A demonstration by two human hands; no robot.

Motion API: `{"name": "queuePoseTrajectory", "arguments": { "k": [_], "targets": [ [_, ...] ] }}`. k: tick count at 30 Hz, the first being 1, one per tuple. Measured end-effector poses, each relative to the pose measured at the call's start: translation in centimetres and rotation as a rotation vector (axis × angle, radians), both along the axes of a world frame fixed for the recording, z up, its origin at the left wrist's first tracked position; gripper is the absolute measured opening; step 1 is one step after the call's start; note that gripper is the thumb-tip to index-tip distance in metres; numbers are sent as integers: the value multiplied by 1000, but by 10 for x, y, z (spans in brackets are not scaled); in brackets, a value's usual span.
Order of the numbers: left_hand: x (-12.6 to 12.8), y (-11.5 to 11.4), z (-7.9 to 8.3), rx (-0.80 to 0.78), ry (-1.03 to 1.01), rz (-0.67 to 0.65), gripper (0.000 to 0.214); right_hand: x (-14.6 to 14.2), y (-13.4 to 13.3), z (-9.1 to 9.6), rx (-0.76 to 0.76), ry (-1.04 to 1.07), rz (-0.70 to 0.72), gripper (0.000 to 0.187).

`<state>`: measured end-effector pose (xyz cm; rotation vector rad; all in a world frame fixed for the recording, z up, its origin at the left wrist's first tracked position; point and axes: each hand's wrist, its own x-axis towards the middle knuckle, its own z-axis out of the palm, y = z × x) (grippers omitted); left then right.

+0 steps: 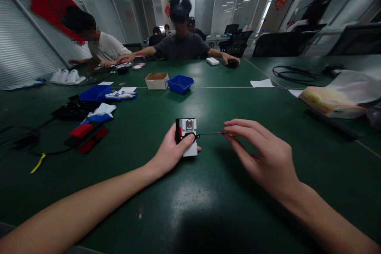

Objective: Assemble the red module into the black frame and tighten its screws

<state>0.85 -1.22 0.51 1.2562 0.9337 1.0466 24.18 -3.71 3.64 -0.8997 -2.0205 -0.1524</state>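
Note:
My left hand (pixel 172 147) is closed around a small white-and-black boxy device (pixel 190 149), its thumb pressed on the front. A metal fitting shows in the device's upper part, and a red patch lies at its left side. Between thumb and fingers, my right hand (pixel 262 154) pinches the red end of a thin screwdriver (pixel 210 133). The shaft runs level to the left, and its tip meets or nearly meets a small black lug at the device's right edge. Whether the tip sits in a screw is too small to tell.
Ahead on the green table (pixel 220 103) stand a cardboard box (pixel 156 81) and a blue bin (pixel 180 84). Gloves (pixel 99 113), a red-and-black item (pixel 86 137) and cables lie left. A plastic bag (pixel 330 101) and black bar (pixel 330 124) lie right. Two people work across the table.

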Motion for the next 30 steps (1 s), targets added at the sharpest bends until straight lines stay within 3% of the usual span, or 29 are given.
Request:
{"name": "queuePoseTrajectory", "arguments": {
  "k": [3, 6, 21, 30],
  "targets": [
    [0, 0, 0, 0, 4, 14, 44, -3, -8, 4, 164, -73, 90, 28],
    [0, 0, 0, -5, 0, 16, 46, -2, -13, 5, 212, -93, 180, 29],
    [1, 0, 2, -22, 6, 27, 46, 1, -18, 9, 211, -56, 200, 24],
    [1, 1, 0, -8, 15, 42, 44, 2, -18, 10, 216, -186, 255, 20]
  ]
}}
